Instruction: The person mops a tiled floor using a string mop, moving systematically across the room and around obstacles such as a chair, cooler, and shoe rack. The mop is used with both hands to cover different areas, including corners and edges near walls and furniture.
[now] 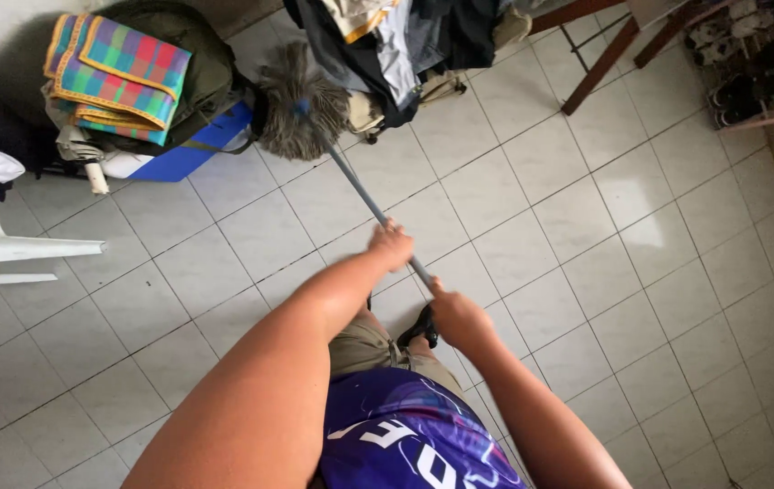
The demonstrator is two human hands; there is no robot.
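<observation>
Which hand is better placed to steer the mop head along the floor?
Probably the left hand: it grips the mop handle nearer the mop head; the right hand holds the upper end.

Open tile floor (586, 272) across the centre and right of frame, my hands could swing there freely. Upper left is blocked: folded checked cloth (120, 77) on a green bag (210, 63) and a blue box (192, 154). Hanging clothes (387, 45) crowd top centre. White plastic chair (7, 249) juts in at left edge. Wooden table legs (600, 68) and shoe rack (758, 72) close off upper right.
</observation>
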